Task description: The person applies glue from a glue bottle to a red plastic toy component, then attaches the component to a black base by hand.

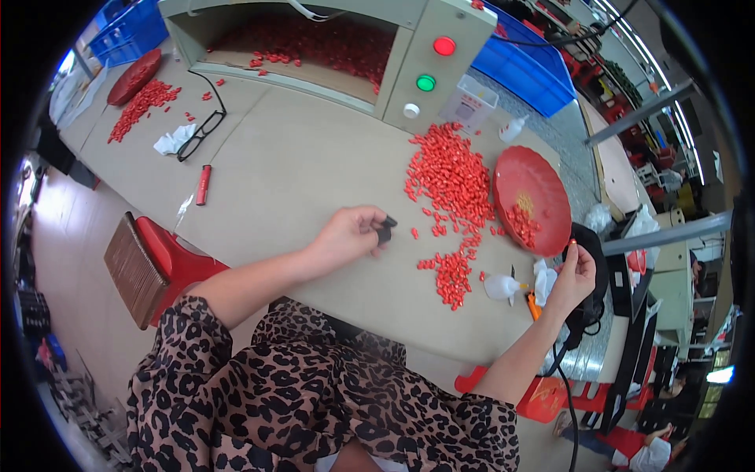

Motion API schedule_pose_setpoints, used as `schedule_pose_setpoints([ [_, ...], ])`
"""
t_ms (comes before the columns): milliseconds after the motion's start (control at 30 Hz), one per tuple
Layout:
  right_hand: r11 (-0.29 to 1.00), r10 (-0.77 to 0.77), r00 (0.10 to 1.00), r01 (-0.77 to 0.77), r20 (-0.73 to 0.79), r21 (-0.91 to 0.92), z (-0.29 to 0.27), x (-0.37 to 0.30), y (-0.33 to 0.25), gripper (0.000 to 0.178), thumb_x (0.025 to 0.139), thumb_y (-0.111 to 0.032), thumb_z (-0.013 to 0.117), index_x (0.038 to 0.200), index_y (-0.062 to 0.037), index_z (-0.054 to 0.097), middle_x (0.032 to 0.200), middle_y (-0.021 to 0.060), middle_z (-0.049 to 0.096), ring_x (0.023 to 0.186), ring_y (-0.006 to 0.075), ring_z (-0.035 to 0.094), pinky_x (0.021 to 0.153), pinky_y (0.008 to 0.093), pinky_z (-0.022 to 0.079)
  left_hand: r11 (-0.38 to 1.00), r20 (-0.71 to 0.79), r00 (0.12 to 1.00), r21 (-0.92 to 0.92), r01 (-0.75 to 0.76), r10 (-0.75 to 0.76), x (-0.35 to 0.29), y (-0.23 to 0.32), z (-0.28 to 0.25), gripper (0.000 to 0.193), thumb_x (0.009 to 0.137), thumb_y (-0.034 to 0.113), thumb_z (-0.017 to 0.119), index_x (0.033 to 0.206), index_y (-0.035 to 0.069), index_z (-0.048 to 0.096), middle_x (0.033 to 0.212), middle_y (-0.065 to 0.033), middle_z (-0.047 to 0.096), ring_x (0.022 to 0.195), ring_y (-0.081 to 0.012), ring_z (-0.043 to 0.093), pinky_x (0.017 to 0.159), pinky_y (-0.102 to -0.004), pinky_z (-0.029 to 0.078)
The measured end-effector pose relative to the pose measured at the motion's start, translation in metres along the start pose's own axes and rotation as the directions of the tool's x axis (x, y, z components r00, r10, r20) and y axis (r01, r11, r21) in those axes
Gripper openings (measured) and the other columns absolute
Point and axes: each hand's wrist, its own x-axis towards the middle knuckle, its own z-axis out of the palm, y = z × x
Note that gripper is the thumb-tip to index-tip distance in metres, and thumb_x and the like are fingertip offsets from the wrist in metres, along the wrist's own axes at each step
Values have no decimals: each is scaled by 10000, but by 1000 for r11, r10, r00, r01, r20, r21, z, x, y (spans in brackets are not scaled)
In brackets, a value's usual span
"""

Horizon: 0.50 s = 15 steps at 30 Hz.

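Observation:
Over the middle of the table is my left hand [350, 234], its fingers curled together. Black patches [384, 228] show at the fingertips; whether they are finger covers or a held thing I cannot tell. My right hand [576, 277] pinches thumb and finger beside the near rim of a red scalloped plate [543, 177]. A tiny reddish tip shows at that pinch, too small to name. Small red pieces [522, 228] and tiny gold-coloured bits [525, 206] lie in the plate. Between my hands spreads a large heap of glossy red pieces [448, 173], with a smaller heap [453, 279] nearer me.
A white squeeze bottle [502, 286], crumpled tissue [544, 282] and orange-handled tool [533, 307] lie near my right hand. At the back stands a beige machine [314, 88] with lit buttons. Glasses [203, 135], a red marker-like tube [204, 185] and another red plate [135, 77] are left.

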Motion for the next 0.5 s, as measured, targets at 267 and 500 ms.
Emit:
schedule_pose_setpoints([
  [267, 985, 162, 987, -161, 19, -57, 16, 0, 40, 222, 798, -113, 535, 951, 48, 526, 698, 39, 538, 476, 45, 432, 414, 174, 344, 889, -423, 860, 452, -73, 285, 138, 41, -130, 154, 726, 12, 491, 861, -37, 545, 645, -84, 560, 572, -123, 546, 487, -247, 455],
  [500, 980, 180, 984, -178, 12, -87, 19, -6, 40, 166, 797, -98, 536, 899, 32, 538, 658, 11, 520, 472, 30, 414, 419, 153, 316, 299, -306, 690, 945, 135, 656, 269, 79, -218, 221, 695, 73, 481, 892, 46, 577, 847, -188, 571, 793, -334, 549, 702, -394, 448],
])
